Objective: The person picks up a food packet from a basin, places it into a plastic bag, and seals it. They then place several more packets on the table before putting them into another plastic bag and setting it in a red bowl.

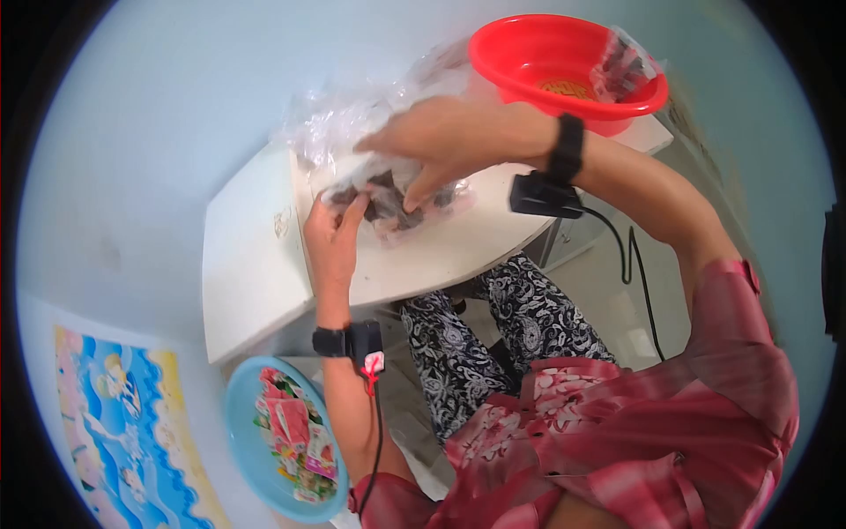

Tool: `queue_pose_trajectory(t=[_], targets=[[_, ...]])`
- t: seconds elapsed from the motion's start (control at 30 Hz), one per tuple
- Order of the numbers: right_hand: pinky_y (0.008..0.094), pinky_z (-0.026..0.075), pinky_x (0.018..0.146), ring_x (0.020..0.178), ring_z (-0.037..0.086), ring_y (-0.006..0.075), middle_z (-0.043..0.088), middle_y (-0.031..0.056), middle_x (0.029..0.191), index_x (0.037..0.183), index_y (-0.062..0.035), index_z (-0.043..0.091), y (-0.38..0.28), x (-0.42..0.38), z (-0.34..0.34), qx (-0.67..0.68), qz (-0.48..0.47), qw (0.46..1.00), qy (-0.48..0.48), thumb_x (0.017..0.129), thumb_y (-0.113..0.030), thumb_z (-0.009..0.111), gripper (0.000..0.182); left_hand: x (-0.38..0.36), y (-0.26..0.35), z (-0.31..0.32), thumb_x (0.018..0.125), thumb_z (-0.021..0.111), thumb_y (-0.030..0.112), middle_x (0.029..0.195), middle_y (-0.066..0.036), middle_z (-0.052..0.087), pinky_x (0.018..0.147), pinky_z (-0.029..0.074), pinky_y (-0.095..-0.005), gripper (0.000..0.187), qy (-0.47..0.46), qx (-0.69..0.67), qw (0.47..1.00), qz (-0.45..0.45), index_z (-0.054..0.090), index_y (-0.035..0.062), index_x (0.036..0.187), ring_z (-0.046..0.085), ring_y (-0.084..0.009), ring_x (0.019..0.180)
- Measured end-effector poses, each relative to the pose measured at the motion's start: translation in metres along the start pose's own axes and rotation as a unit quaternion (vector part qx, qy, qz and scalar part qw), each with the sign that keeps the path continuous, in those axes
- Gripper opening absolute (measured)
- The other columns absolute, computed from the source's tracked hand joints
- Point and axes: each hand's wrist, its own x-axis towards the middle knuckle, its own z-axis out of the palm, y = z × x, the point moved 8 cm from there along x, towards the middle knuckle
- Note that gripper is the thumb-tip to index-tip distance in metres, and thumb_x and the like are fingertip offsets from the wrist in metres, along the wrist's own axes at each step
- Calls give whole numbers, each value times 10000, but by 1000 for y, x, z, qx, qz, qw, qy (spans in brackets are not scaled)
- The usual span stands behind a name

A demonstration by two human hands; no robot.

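A clear plastic packet with dark brown pieces inside (388, 207) lies on the white table (414, 269). My left hand (333, 242) grips its left edge, the thumb pressed on top near the corner. Over the packet reaches my right hand (449, 132), slightly blurred, with fingers stretched to the left and the thumb pointing down, apart from them. That thumb's tip overlaps the packet's upper right part. Crumpled clear plastic bags (352, 119) are heaped just behind both hands, against the wall.
At the back right stands a red basin (502, 66) with another clear packet (624, 69) at its right rim. Below the table's left side, a light blue basin (242, 441) holds colourful wrappers (295, 423). A black cable (648, 309) hangs from my right wrist.
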Motion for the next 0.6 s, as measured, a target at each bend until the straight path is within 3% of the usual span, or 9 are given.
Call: queue_pose_trajectory(t=[0.07,0.1,0.13,0.17,0.2,0.23,0.4,0.5,0.6], targets=[[484,532,774,891,690,388,707,191,936,1083,-54,700,6,20,16,-20,25,999,-40,707,-354,810,493,-7,12,-4,957,715,194,979,-30,703,763,474,-262,303,4,142,990,1,651,-38,1143,577,-93,826],[491,524,701,801,682,380,678,181,798,867,-34,684,11,25,21,6,3,1000,-10,711,-375,800,391,-8,14,0,951,725,221,950,-20,691,747,469,-270,313,10,93,995,25,657,-38,1113,562,-92,811],[491,516,688,788,675,375,665,177,760,822,-28,686,15,29,24,33,-3,999,-40,701,-367,802,378,-12,18,4,954,723,215,958,-23,686,761,468,-272,293,11,76,997,6,658,-32,1097,564,-92,839],[488,514,678,773,668,375,660,178,751,812,-27,688,16,28,24,52,0,997,-58,691,-344,802,358,-16,20,5,957,719,193,982,-34,682,802,475,-278,272,9,77,997,-4,656,-32,1094,579,-99,882],[489,511,671,768,666,379,661,180,749,810,-28,696,16,27,24,56,-3,997,-56,672,-317,802,338,-17,5,2,964,685,124,1135,-59,670,942,463,-304,287,-11,61,998,-32,640,-48,1189,596,-134,1022],[491,510,668,765,665,378,663,179,750,813,-25,701,13,26,24,35,-18,998,-40,660,-288,795,319,-19,-4,-2,975,659,90,1155,-71,672,962,464,-303,281,4,49,998,-31,619,-49,1216,605,-137,1050],[501,507,665,756,663,380,662,175,730,805,-17,707,-7,5,12,18,-42,999,15,660,-242,787,280,-26,0,7,980,651,77,1085,-81,696,913,488,-288,206,39,-39,998,3,629,-50,1139,630,-141,983],[496,505,659,747,660,385,648,183,704,784,-12,701,-2,-6,2,22,-38,998,36,677,-252,794,279,-20,9,20,1004,600,61,1159,-77,675,976,465,-298,243,14,-24,999,38,606,-47,1222,615,-152,1067],[487,491,645,719,641,392,636,194,689,757,3,679,13,-12,-23,73,3,996,45,706,-265,795,297,5,11,17,1037,567,119,1217,-86,646,987,462,-305,297,9,11,1000,-1,579,-47,1283,592,-146,1108]])
